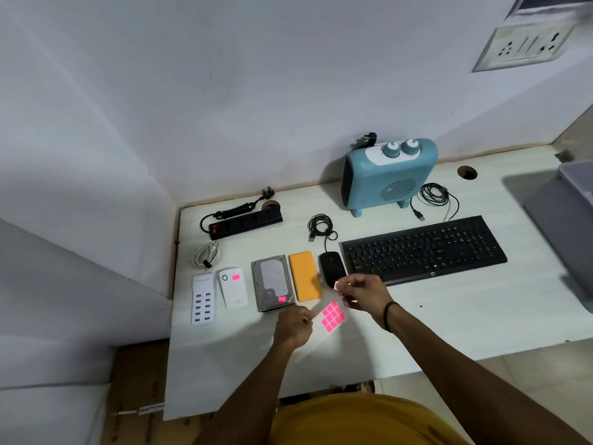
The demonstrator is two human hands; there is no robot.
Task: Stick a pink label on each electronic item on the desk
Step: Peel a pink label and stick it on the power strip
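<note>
My left hand [293,329] pinches the edge of a sheet of pink labels [333,316] held just above the desk. My right hand [362,292] holds one peeled pink label [337,285] at its fingertips, right over the near end of the black mouse [332,268]. A white power bank [234,287] and a hard drive [272,282] each carry a pink label. The yellow device [305,276], white USB hub [203,298], keyboard [423,248], black power strip [247,221] and blue heater [390,176] show no label.
The white desk [449,316] sits in a corner against white walls. Coiled cables [434,195] lie by the heater, and a white cable [207,255] near the hub. A grey bin [571,220] stands at the right edge. A wall socket [526,46] is up right.
</note>
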